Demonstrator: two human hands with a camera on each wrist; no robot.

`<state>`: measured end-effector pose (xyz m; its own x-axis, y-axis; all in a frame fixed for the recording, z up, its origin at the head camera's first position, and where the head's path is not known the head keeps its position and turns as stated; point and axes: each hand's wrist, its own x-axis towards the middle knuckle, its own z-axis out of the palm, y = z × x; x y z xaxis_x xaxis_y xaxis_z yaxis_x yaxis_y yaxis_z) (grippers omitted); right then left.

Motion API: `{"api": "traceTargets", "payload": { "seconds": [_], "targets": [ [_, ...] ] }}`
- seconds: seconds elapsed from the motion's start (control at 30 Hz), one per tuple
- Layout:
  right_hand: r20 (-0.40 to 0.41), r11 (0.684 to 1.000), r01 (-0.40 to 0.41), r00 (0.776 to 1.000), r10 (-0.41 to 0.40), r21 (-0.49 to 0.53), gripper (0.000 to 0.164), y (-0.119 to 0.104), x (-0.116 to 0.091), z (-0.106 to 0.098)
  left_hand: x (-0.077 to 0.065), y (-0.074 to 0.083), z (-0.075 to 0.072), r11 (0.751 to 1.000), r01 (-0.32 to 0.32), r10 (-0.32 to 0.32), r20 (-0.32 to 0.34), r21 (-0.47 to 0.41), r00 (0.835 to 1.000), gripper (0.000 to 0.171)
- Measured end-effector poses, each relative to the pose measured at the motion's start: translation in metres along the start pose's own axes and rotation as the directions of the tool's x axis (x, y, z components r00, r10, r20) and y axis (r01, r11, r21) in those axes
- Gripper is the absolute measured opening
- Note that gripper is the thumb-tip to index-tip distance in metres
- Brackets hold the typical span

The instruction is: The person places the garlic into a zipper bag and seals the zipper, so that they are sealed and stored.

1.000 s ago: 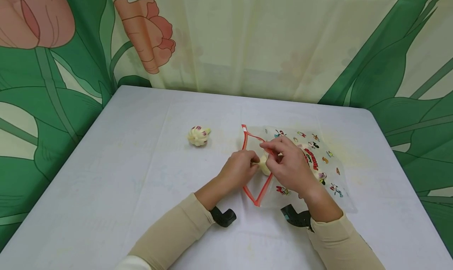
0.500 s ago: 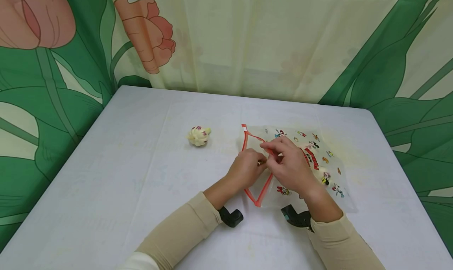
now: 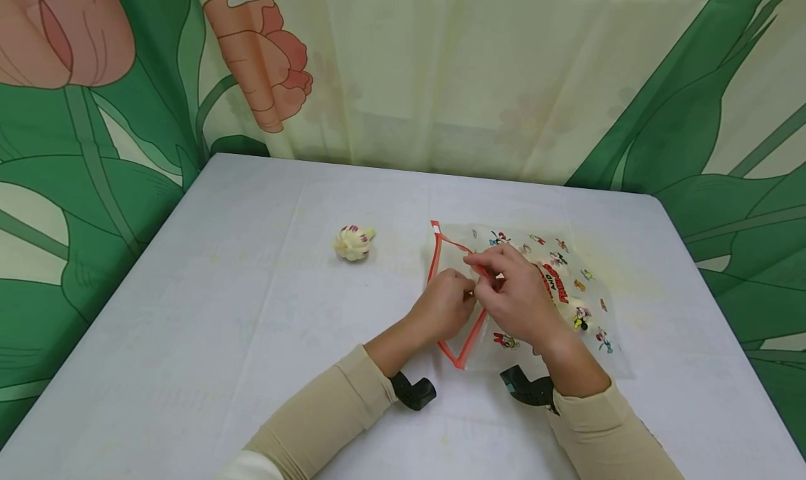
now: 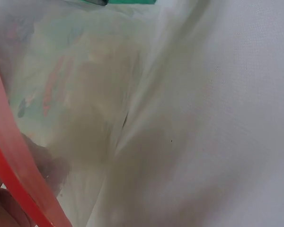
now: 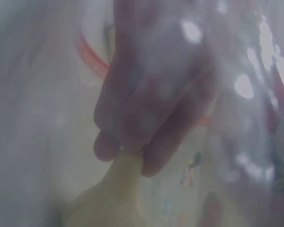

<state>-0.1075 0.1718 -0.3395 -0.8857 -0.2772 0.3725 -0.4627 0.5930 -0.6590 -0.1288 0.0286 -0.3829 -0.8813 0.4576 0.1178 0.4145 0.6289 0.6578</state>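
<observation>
A clear zip bag [image 3: 595, 256] with red edging and cartoon prints lies on the table, its mouth spread toward the left. My right hand [image 3: 516, 291] pinches the upper red edge and keeps it raised. My left hand [image 3: 443, 304] reaches into the mouth, close against the right hand. Through the plastic in the right wrist view, fingers [image 5: 154, 113] pinch the stem of a garlic bulb [image 5: 116, 194]. That bulb is hidden behind the hands in the head view. A second garlic bulb [image 3: 354, 243], purple-streaked, sits on the table left of the bag.
A white cloth covers the table [image 3: 189, 340]. Behind it hangs a curtain [image 3: 441, 67] printed with tulips and leaves. Black wrist mounts [image 3: 412, 390] project below both forearms, near the tabletop.
My left hand has moved right with the garlic bulb, from the bag's mouth to inside it. The right hand holds the edge in the same place. The other bulb has not moved.
</observation>
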Motion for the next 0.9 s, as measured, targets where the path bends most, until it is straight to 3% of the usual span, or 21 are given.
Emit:
{"api": "traceTargets", "payload": {
  "seconds": [0.37, 0.57, 0.7, 0.9],
  "targets": [
    [0.007, 1.000, -0.007, 1.000, 0.007, -0.001, 0.031, 0.001, 0.000, 0.000, -0.001, 0.000, 0.001, 0.995, 0.020, -0.019, 0.012, -0.098, 1.000, 0.010],
    [0.002, 1.000, -0.002, 1.000, 0.002, 0.001, 0.031, 0.001, 0.000, 0.000, -0.003, -0.002, -0.001, 0.996, 0.052, -0.051, 0.015, -0.071, 0.999, 0.020],
    [0.005, 1.000, -0.009, 1.000, 0.009, 0.002, 0.030, 0.001, 0.000, 0.000, -0.007, -0.003, -0.005, 0.995, 0.066, -0.065, 0.008, -0.075, 0.998, 0.029],
    [0.011, 1.000, -0.021, 1.000, 0.021, 0.002, 0.030, 0.001, 0.000, 0.000, -0.017, -0.003, -0.018, 0.992, 0.032, -0.038, -0.046, -0.124, 0.998, 0.031]
  ]
}}
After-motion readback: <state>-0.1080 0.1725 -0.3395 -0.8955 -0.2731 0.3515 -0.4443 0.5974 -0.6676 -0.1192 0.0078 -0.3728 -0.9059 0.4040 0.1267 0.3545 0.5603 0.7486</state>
